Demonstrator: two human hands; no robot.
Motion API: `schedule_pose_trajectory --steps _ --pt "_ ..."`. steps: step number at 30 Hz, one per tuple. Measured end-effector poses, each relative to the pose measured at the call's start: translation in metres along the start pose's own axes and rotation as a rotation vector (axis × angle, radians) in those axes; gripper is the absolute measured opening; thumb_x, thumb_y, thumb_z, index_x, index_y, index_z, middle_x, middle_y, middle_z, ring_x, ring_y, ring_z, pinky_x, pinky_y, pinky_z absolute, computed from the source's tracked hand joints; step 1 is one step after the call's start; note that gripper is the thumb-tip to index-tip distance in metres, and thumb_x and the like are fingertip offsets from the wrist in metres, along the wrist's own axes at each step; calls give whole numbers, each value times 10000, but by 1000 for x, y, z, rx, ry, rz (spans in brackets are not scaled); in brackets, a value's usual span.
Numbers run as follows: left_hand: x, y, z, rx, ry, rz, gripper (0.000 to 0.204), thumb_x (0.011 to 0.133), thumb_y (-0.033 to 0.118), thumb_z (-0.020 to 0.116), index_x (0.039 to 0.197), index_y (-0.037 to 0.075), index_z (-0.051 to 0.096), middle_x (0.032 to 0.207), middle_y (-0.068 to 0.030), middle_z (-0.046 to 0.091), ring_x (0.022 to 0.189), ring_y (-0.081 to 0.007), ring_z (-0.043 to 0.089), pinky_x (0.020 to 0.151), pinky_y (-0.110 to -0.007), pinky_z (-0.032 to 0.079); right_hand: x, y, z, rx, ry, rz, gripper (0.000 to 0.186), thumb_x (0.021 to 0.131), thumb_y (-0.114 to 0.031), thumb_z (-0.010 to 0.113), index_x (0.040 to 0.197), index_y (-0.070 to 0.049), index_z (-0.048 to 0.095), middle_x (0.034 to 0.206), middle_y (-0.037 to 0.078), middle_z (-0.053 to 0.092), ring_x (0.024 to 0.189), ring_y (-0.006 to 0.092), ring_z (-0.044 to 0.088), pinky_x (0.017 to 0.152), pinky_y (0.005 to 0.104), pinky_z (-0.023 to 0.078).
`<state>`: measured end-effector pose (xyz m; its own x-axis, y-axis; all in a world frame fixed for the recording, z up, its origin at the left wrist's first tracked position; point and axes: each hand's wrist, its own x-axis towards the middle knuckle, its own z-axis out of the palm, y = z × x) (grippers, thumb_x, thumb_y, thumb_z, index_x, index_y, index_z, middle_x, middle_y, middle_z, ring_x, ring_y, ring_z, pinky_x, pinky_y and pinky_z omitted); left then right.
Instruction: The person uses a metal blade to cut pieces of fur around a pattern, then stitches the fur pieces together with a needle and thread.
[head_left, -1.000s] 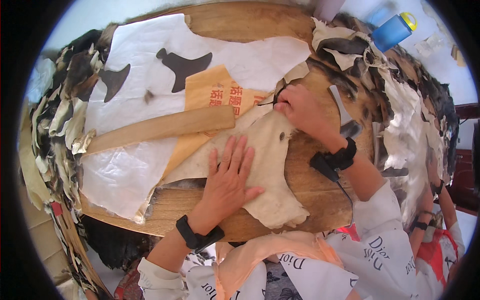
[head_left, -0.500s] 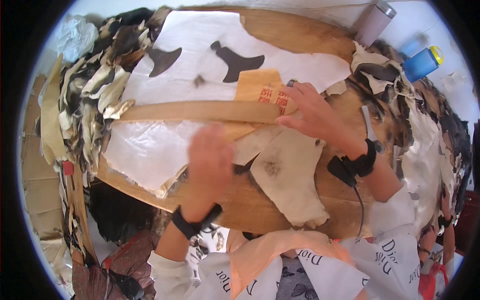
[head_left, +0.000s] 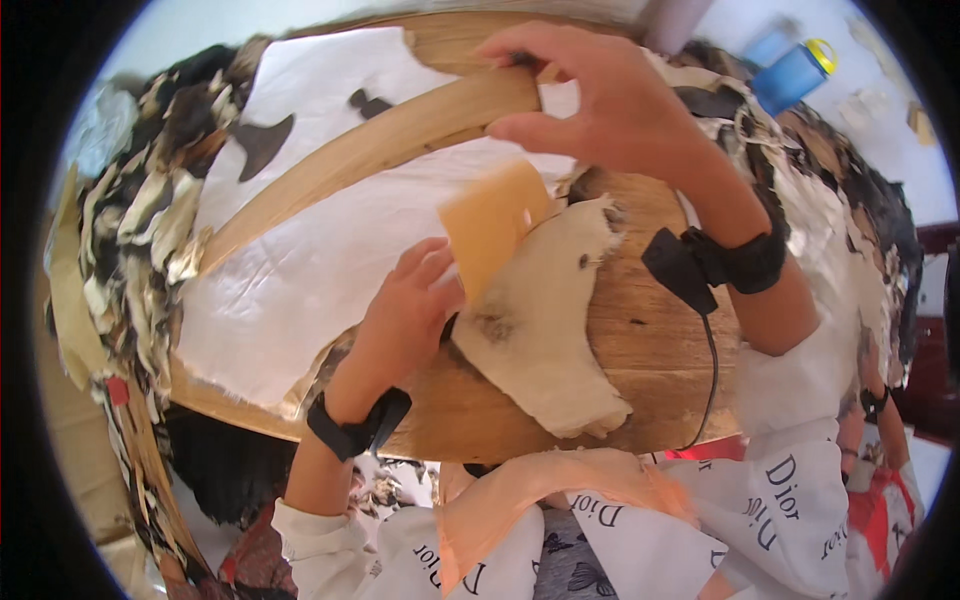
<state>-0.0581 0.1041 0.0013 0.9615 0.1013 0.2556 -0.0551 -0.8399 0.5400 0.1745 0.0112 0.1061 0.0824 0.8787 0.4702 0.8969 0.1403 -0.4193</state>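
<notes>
My right hand (head_left: 610,110) grips the far end of a long wooden strip (head_left: 350,175), with a small dark object by its fingertips. The strip lies slanted over a large white sheet (head_left: 260,330) with dark cut shapes (head_left: 258,145) on it. My left hand (head_left: 395,320) has its fingers curled at the lower-left edge of a yellow paper piece (head_left: 485,240), which is tilted up and blurred. Below and right of that paper a cream hide piece (head_left: 540,340), with a dark smudge, lies on the wooden table (head_left: 660,370).
Piles of hide scraps line the left (head_left: 150,230) and right (head_left: 830,220). A blue bottle (head_left: 785,80) stands at the back right. A black cable (head_left: 710,380) runs from my right wristband. Another person's arm (head_left: 890,440) shows at the far right.
My right hand has moved up and away from me, shifting the strip's right end upward off the yellow paper. The yellow paper is now raised, with my left hand at its edge.
</notes>
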Motion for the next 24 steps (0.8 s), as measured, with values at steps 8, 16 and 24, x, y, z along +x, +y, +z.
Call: schedule_pose_trajectory --steps 8,16,24 --pt "3 28 23 409 -288 89 532 717 -3 528 1190 241 537 1378 -12 361 1281 -310 298 1006 -529 283 -31 24 18 78 -116 92 476 670 -207 723 1079 -28 557 903 143 597 859 252 578 774 328 457" --pt "0 13 17 198 -62 -53 354 764 51 547 1101 148 589 1186 -68 527 1105 -275 463 892 -395 394 -11 11 0 108 121 -55 436 643 -195 729 1023 -41 583 861 101 610 745 243 586 702 314 468" --pt "-16 -51 11 -674 442 -959 224 871 216 568 843 -3 603 613 20 529 538 -40 366 485 -218 300 -4 -3 7 27 96 -169 413 642 -147 733 1015 -96 561 923 74 564 859 269 526 796 352 416"
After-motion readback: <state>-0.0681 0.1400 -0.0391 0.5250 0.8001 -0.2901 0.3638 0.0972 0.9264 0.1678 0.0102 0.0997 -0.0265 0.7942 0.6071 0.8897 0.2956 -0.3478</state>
